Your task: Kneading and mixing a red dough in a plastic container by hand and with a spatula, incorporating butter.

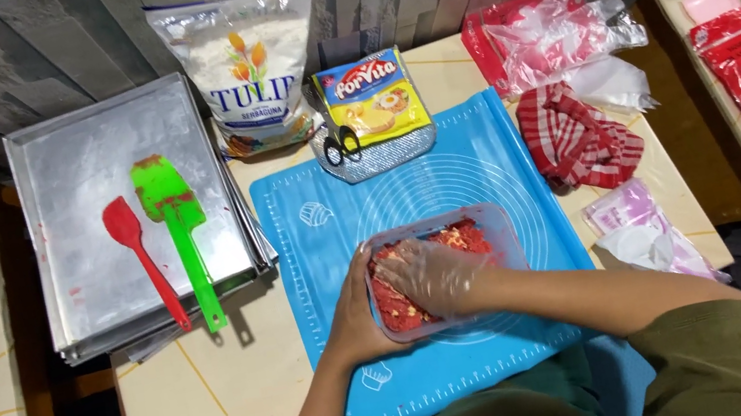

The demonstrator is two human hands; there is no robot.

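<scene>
Now kneading step: gloved right hand spread flat, pressing red dough; left hand wrapped around clear tub. Next likely needs firm folding pressure.

Blue mat, red-striped cloth, green spatula

table cream | on it: blue mat, metal trays, flour bag, striped cloth
</scene>
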